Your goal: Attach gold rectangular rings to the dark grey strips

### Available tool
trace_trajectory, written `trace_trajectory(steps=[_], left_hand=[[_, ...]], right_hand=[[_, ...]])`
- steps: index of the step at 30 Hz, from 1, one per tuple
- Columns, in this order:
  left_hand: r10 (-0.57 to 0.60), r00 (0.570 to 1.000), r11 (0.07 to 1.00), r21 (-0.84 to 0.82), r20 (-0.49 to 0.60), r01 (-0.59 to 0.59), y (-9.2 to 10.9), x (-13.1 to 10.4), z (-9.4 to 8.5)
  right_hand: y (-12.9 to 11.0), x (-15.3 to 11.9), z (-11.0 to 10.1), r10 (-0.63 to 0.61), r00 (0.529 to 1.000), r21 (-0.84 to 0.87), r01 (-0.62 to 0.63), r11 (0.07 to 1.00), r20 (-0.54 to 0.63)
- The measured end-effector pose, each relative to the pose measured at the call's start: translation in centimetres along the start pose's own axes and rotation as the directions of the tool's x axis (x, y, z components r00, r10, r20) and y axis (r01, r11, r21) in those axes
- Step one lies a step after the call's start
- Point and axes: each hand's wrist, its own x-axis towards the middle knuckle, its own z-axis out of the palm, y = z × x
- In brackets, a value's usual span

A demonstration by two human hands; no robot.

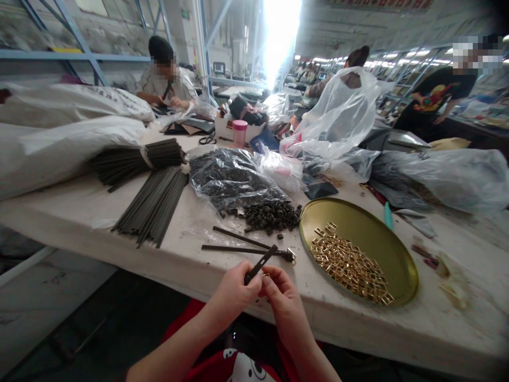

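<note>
My left hand (235,289) is closed on a dark strap (263,262), whose slotted end points up and to the right. Close against it, my right hand (283,293) pinches a small gold buckle (266,275), mostly hidden by the fingers. Just beyond my hands, two narrow dark straps (234,248) lie on the table, with gold buckles (292,257) at their right ends. To the right, a round gold tray (374,223) carries a heap of loose gold buckles (350,265). Small dark loops (270,216) spill from a clear plastic bag (234,178) ahead.
Bundled dark strips (153,207) lie on the table (178,265) at left, beside large white sacks (71,143). A pink-lidded cup (239,132), black scissors (207,139) and plastic bags (338,116) stand farther back. Several people (169,79) are across the table and beyond.
</note>
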Motion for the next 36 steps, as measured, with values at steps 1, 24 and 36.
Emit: trace_trajectory(steps=[1, 24, 36], left_hand=[[-0.002, 1.000, 1.000, -0.006, 0.003, 0.002, 0.0, 0.0, 0.1], [0.019, 0.998, 0.998, -0.067, 0.066, -0.015, -1.1, -0.1, 0.6], [0.058, 0.997, 0.994, 0.092, 0.053, -0.062, -0.7, -0.5, 0.5]], right_hand=[[0.1, 0.0, 0.1, 0.003, 1.000, 0.001, -0.003, 1.000, -0.015], [-0.2, 0.3, 0.2, 0.007, 0.998, -0.030, -0.009, 1.000, -0.065], [-0.9, 0.1, 0.2, -0.070, 0.997, -0.107, 0.066, 0.992, -0.035]])
